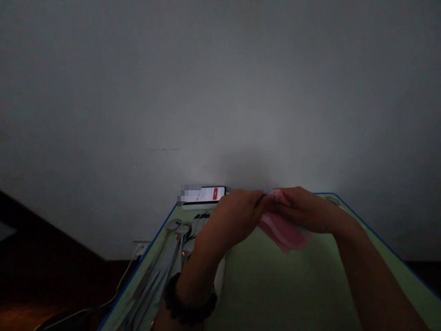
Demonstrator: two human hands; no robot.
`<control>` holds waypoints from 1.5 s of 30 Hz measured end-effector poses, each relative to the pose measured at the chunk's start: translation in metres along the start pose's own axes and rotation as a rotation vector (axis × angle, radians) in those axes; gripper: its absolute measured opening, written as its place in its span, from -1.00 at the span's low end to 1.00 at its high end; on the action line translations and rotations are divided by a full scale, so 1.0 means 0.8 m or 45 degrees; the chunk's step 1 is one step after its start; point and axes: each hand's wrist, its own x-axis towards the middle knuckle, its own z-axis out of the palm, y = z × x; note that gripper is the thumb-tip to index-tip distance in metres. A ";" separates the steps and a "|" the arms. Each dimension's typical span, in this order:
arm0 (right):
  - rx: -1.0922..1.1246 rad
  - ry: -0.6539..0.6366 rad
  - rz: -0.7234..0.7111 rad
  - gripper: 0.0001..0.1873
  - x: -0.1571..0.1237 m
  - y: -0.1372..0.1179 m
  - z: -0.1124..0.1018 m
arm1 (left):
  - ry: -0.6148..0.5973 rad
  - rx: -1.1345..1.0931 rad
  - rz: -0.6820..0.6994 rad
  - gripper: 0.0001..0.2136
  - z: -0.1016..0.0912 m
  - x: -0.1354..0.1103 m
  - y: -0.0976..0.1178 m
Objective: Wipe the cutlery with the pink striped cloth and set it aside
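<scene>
Both of my hands meet above a pale green table [262, 285] with a blue edge. My left hand [237, 216] and my right hand [303, 209] each pinch the top of a pink cloth [285, 232], which hangs folded between them a little above the table. A dark band sits on my left wrist [188, 305]. The fingers of both hands are closed on the cloth.
Several long metal tools [165, 257] lie in a row on the table's left side. A lit phone [205, 195] stands at the far edge against a plain grey wall. A white cable [120, 285] trails off the left edge to the dark floor.
</scene>
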 end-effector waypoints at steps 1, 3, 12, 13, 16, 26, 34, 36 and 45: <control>0.002 0.007 -0.007 -0.71 0.000 0.000 0.000 | 0.012 -0.003 -0.004 -0.54 0.001 0.001 0.000; -0.003 0.031 -0.017 -0.70 0.000 -0.001 0.000 | 0.049 -0.003 -0.020 -0.55 0.003 0.002 0.001; 0.022 0.062 0.042 -0.67 -0.009 0.000 -0.009 | 0.164 -0.215 -0.099 -0.57 -0.001 0.007 -0.005; 0.045 0.038 0.056 -0.67 -0.013 0.000 -0.011 | 0.182 -0.264 -0.123 -0.56 -0.001 0.007 -0.009; 0.111 -0.002 0.095 -0.68 -0.021 0.002 -0.016 | 0.245 -0.352 -0.200 -0.55 -0.002 0.006 -0.022; 0.276 0.031 0.071 -0.69 -0.019 -0.013 -0.019 | 0.319 -0.774 -0.032 -0.79 -0.024 -0.009 -0.015; 0.127 -0.063 -0.054 -0.71 -0.009 -0.014 -0.009 | 0.113 -0.474 0.031 -0.78 -0.015 -0.004 0.016; 0.103 -0.037 -0.056 -0.69 -0.007 -0.014 -0.009 | 0.160 -0.482 0.014 -0.79 -0.012 -0.001 0.014; 0.159 0.058 -0.004 -0.69 -0.012 -0.028 -0.013 | 0.276 -1.112 -0.286 -0.82 -0.023 -0.008 -0.032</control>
